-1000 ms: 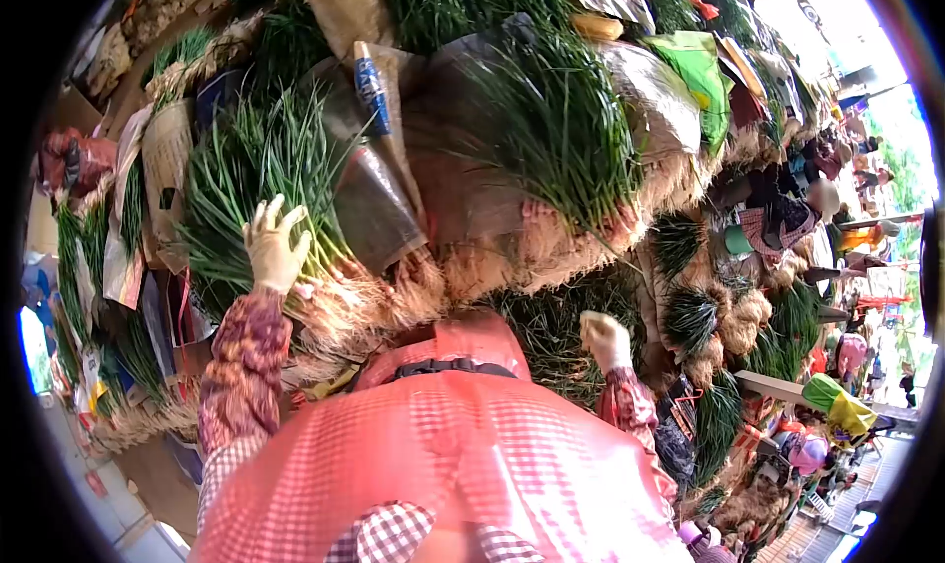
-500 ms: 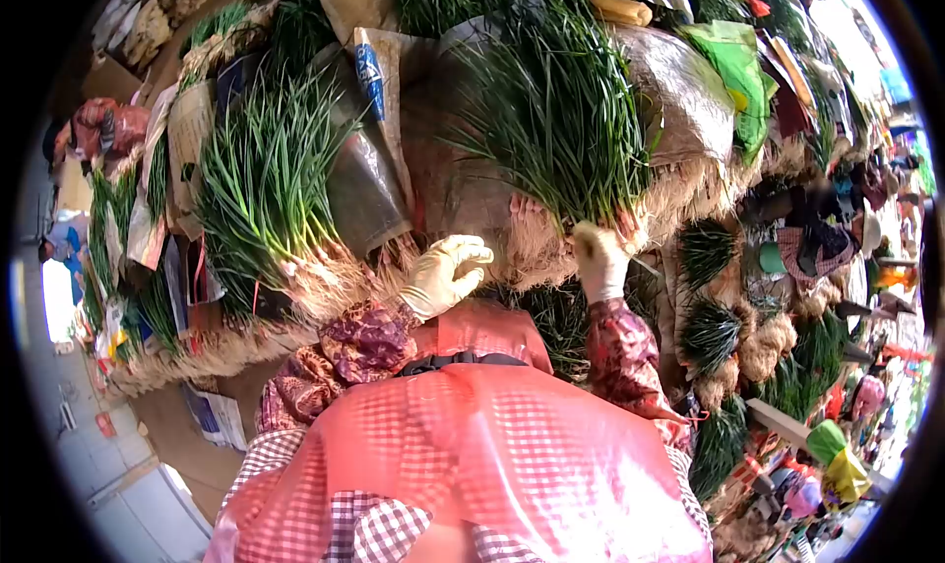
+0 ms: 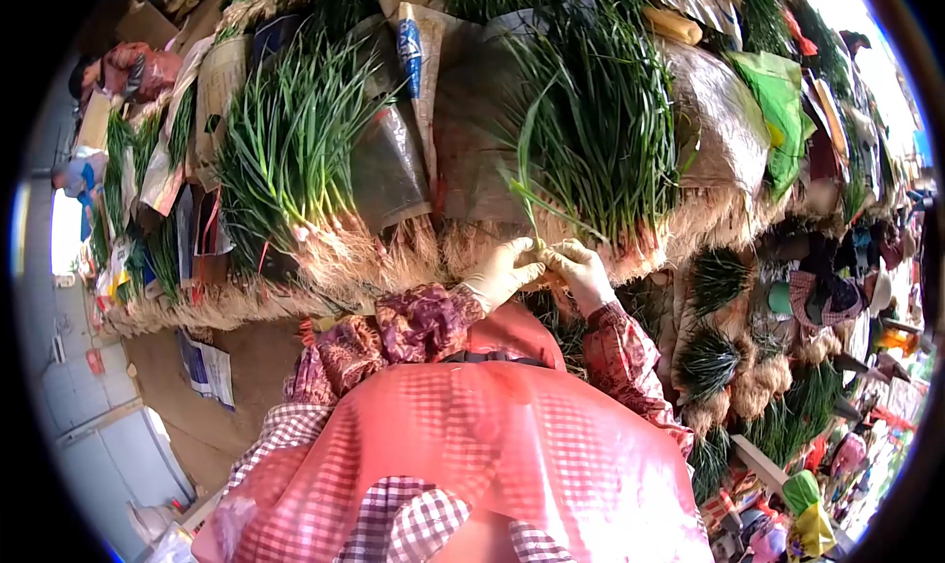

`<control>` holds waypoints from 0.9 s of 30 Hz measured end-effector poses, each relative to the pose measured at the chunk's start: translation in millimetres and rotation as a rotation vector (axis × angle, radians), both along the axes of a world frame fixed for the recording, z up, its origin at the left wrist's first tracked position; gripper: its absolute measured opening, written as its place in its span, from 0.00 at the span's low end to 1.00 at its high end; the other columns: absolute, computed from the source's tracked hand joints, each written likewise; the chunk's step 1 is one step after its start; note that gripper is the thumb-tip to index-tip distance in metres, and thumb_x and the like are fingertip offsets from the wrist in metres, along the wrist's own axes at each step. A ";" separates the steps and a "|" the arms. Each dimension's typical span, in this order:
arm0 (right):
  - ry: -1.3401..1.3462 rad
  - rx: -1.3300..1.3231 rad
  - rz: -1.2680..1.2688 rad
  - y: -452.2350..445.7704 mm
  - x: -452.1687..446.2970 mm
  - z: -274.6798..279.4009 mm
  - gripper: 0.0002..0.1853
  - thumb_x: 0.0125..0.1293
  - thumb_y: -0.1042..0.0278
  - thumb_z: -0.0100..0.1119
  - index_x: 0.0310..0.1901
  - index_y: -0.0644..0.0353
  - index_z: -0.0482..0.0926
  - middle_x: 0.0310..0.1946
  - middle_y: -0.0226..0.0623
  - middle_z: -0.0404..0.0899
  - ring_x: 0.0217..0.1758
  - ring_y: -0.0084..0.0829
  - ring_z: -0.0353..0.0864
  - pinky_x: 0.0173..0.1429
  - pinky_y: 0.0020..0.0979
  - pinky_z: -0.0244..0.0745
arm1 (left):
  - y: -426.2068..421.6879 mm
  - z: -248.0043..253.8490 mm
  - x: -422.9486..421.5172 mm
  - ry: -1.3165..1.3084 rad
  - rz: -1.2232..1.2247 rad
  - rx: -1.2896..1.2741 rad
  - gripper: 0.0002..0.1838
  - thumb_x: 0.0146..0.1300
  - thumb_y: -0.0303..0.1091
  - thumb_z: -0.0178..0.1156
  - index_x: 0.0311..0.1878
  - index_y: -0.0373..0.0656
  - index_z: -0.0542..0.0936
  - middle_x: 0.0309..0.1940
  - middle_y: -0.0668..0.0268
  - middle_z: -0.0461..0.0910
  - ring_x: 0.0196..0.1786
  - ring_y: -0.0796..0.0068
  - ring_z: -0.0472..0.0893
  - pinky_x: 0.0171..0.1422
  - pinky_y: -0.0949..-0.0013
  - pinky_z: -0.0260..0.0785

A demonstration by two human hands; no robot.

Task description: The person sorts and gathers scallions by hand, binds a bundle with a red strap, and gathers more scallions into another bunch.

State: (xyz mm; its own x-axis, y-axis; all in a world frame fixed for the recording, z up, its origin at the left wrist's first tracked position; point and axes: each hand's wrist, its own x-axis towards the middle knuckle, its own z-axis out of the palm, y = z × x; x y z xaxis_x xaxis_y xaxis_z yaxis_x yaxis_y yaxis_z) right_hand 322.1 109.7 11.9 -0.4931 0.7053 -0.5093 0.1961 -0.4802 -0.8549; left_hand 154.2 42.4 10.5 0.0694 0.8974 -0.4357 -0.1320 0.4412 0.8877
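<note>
Both gloved hands meet at the front edge of the heap, in front of the red apron. My left hand [image 3: 504, 273] is closed with fingertips pinched around the base of a green stalk [image 3: 529, 159] that stands upright. Touching it from the right, my right hand [image 3: 579, 271] is closed at the same stalk base. Behind and to the right lies a large bundle of green onions [image 3: 615, 130], roots toward me. A second bundle [image 3: 295, 145] rests at the left, its pale roots spread over the edge.
Plastic sheets [image 3: 472, 120] cover the heap between the bundles. A green bag [image 3: 778, 120] lies at the right. More root clumps and greens [image 3: 711, 361] are stacked at the lower right. Other people are at the far left and far right.
My left hand has moved right from the left bundle, and my right hand has come up and inward from the large bundle. They now meet at a single stalk.
</note>
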 end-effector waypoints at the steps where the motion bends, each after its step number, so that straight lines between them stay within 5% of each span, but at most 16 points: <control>1: 0.065 -0.041 -0.030 0.5 -0.2 4.5 0.11 0.64 0.66 0.62 0.41 0.65 0.81 0.33 0.31 0.79 0.34 0.22 0.78 0.40 0.24 0.73 | 0.1 10.3 -1.2 -0.092 0.045 -0.040 0.22 0.64 0.28 0.60 0.61 0.37 0.70 0.53 0.65 0.76 0.56 0.75 0.73 0.61 0.72 0.66; 7: 0.152 -0.134 -0.045 -2.1 -1.5 5.1 0.09 0.66 0.71 0.58 0.45 0.65 0.78 0.31 0.30 0.81 0.29 0.18 0.77 0.35 0.22 0.73 | -5.5 14.4 -3.4 -0.437 0.211 -0.091 0.21 0.64 0.26 0.58 0.61 0.40 0.71 0.51 0.64 0.77 0.54 0.71 0.76 0.59 0.69 0.69; 10: 0.029 0.097 -0.168 6.0 7.2 10.4 0.10 0.66 0.69 0.59 0.45 0.65 0.78 0.30 0.29 0.81 0.26 0.17 0.76 0.31 0.21 0.72 | -11.2 18.5 -15.6 -0.501 0.175 -0.221 0.23 0.65 0.26 0.56 0.64 0.41 0.69 0.49 0.63 0.79 0.51 0.67 0.79 0.56 0.68 0.70; 11: 0.024 0.045 -0.115 7.4 10.9 12.7 0.13 0.67 0.67 0.58 0.48 0.64 0.79 0.34 0.29 0.82 0.33 0.17 0.78 0.36 0.21 0.75 | -14.2 20.5 -19.8 -0.499 0.180 -0.193 0.24 0.65 0.26 0.55 0.65 0.42 0.68 0.48 0.61 0.80 0.49 0.65 0.80 0.54 0.69 0.71; 15: -0.061 0.049 0.082 -3.6 -5.4 26.3 0.11 0.66 0.66 0.60 0.44 0.64 0.80 0.31 0.33 0.81 0.27 0.17 0.77 0.32 0.20 0.75 | -20.5 29.1 -29.7 -0.481 0.194 -0.140 0.25 0.65 0.25 0.56 0.65 0.41 0.68 0.52 0.62 0.78 0.52 0.70 0.78 0.57 0.70 0.69; 16: -0.059 -0.006 0.066 -1.1 -9.7 24.8 0.14 0.64 0.62 0.62 0.44 0.65 0.80 0.32 0.35 0.82 0.30 0.20 0.78 0.36 0.23 0.75 | -20.4 30.5 -28.6 -0.414 0.199 -0.110 0.25 0.64 0.24 0.57 0.65 0.41 0.68 0.52 0.63 0.77 0.52 0.71 0.77 0.57 0.70 0.69; 18: -0.192 0.340 0.059 4.8 -26.2 23.0 0.19 0.62 0.57 0.64 0.44 0.66 0.79 0.33 0.36 0.82 0.33 0.22 0.79 0.41 0.25 0.76 | -23.3 33.8 -25.1 -0.280 0.208 -0.056 0.25 0.62 0.21 0.58 0.64 0.41 0.69 0.52 0.64 0.77 0.51 0.75 0.76 0.57 0.71 0.69; 22: 0.040 0.077 0.013 8.0 -55.6 15.5 0.19 0.61 0.57 0.65 0.44 0.66 0.79 0.34 0.36 0.82 0.31 0.22 0.78 0.39 0.26 0.74 | -36.7 -1.4 -30.3 0.163 0.076 0.012 0.25 0.59 0.16 0.57 0.60 0.37 0.70 0.51 0.65 0.76 0.52 0.77 0.75 0.56 0.75 0.70; 23: 0.041 0.136 0.002 7.2 -56.5 5.3 0.19 0.61 0.57 0.64 0.44 0.66 0.79 0.34 0.36 0.82 0.31 0.22 0.77 0.38 0.26 0.74 | -39.9 -7.2 -34.8 0.107 0.081 0.054 0.24 0.58 0.28 0.62 0.59 0.35 0.71 0.53 0.58 0.77 0.55 0.68 0.76 0.61 0.67 0.67; 25: 0.023 0.257 -0.019 4.4 -53.7 -5.5 0.18 0.62 0.58 0.63 0.43 0.66 0.79 0.32 0.37 0.82 0.29 0.21 0.77 0.35 0.26 0.73 | -41.9 -5.7 -41.0 0.396 -0.074 0.122 0.23 0.60 0.32 0.61 0.58 0.35 0.72 0.53 0.56 0.77 0.54 0.65 0.76 0.61 0.65 0.67; 27: -0.389 0.533 0.203 0.5 -16.5 1.4 0.15 0.64 0.57 0.58 0.40 0.62 0.81 0.29 0.40 0.82 0.27 0.26 0.78 0.35 0.29 0.74 | -43.8 5.9 -43.9 0.559 -0.195 0.191 0.22 0.62 0.38 0.59 0.56 0.35 0.74 0.53 0.54 0.77 0.54 0.59 0.77 0.62 0.62 0.66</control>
State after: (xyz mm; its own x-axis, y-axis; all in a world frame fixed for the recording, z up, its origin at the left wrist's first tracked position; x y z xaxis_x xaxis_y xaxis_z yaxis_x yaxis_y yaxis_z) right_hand 305.7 110.2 13.3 -0.4934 0.8216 -0.2854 0.5778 0.0643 -0.8136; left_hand 110.3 -1.4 16.4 0.0480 0.9568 -0.2867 0.4425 0.2369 0.8649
